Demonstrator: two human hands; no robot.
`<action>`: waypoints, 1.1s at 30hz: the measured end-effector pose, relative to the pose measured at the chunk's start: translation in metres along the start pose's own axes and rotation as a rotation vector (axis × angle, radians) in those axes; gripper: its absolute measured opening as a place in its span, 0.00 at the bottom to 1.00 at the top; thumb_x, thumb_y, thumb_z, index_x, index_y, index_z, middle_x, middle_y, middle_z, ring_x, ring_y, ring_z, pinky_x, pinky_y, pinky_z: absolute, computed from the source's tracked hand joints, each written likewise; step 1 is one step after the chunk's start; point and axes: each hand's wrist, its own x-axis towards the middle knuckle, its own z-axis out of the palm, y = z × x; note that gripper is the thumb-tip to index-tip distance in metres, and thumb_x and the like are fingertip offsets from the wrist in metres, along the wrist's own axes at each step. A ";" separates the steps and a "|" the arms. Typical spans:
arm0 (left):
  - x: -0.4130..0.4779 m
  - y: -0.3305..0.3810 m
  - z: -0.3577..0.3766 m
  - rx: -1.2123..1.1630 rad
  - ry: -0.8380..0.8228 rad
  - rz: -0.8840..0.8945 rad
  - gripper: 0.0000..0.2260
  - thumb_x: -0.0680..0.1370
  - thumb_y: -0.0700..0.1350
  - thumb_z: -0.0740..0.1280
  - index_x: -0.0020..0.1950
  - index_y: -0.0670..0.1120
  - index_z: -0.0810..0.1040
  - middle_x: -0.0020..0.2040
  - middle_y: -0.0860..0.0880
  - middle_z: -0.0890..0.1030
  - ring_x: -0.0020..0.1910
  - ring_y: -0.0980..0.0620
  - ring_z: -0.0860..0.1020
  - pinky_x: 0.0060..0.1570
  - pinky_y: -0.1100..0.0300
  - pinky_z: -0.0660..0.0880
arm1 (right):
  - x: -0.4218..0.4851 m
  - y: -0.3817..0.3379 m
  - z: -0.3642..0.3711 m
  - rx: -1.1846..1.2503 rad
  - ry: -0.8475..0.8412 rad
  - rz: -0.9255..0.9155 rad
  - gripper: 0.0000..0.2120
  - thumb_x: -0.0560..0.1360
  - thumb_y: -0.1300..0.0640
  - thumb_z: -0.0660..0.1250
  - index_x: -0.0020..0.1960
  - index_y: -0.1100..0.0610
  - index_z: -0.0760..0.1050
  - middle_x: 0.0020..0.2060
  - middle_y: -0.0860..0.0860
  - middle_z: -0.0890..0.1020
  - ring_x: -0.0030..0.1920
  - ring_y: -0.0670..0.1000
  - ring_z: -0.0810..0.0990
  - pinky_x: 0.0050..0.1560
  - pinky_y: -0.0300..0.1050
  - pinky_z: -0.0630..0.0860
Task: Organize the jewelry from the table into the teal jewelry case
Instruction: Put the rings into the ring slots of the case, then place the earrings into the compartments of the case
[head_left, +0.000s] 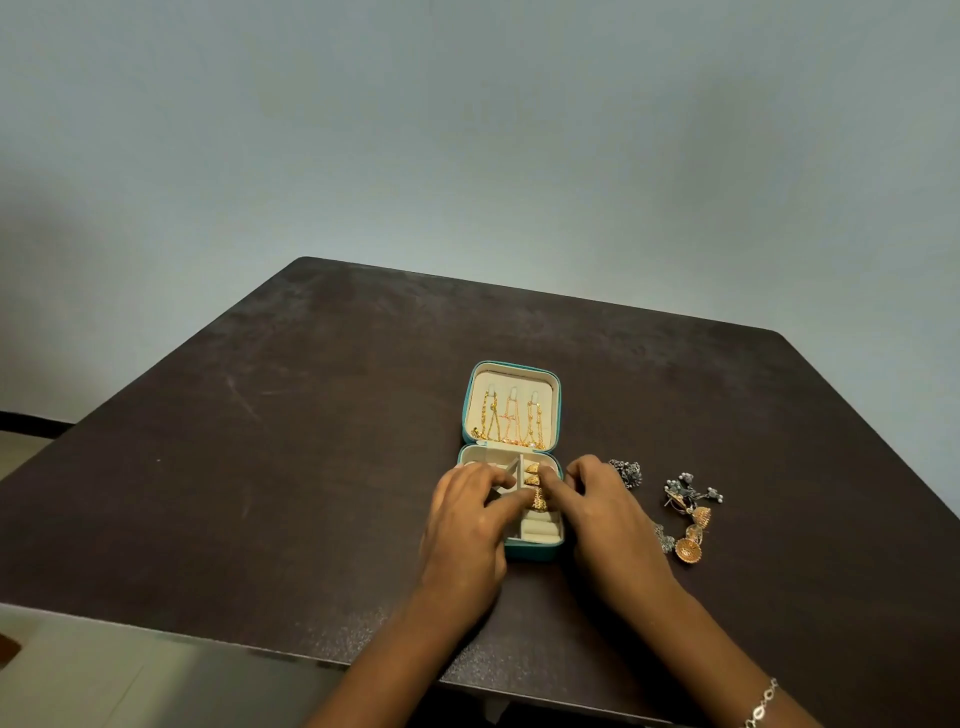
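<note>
The teal jewelry case (535, 552) lies open on the dark table (311, 467), its cream lid (511, 374) holding three gold chains (511, 423). Gold earrings (535, 480) sit in the case's right compartment. My left hand (467, 514) rests over the case's left half, its thumb reaching toward the earrings. My right hand (608, 514) is at the case's right edge, and its fingertips touch the gold earrings. Whether either hand pinches an earring is hard to tell. Loose on the table to the right lie silver earrings (628, 472), a silver cluster (693, 491) and gold dome earrings (693, 535).
The table's near edge (208, 636) runs across the bottom left, with a pale floor beyond it. A grey-blue wall (467, 156) stands behind the table. A silver bracelet (761, 704) is on my right wrist.
</note>
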 end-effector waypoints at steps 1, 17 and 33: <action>0.000 0.000 0.000 0.002 -0.012 -0.002 0.16 0.71 0.42 0.56 0.48 0.45 0.82 0.45 0.46 0.80 0.49 0.53 0.70 0.49 0.56 0.71 | 0.000 0.001 -0.001 0.036 -0.024 0.029 0.08 0.78 0.55 0.53 0.57 0.50 0.64 0.45 0.50 0.70 0.45 0.51 0.71 0.40 0.42 0.66; 0.003 0.009 -0.007 -0.065 -0.005 -0.078 0.14 0.76 0.45 0.55 0.54 0.43 0.78 0.52 0.48 0.80 0.54 0.53 0.74 0.60 0.59 0.68 | -0.061 0.092 -0.036 0.297 0.297 0.243 0.10 0.73 0.64 0.64 0.51 0.55 0.80 0.47 0.46 0.80 0.48 0.43 0.77 0.49 0.30 0.70; 0.075 0.106 0.079 -0.388 -0.298 -0.206 0.11 0.75 0.33 0.60 0.53 0.43 0.77 0.53 0.47 0.77 0.55 0.51 0.74 0.55 0.61 0.70 | -0.062 0.112 -0.019 0.269 0.283 0.515 0.21 0.70 0.75 0.57 0.56 0.60 0.78 0.55 0.55 0.77 0.58 0.54 0.74 0.55 0.40 0.66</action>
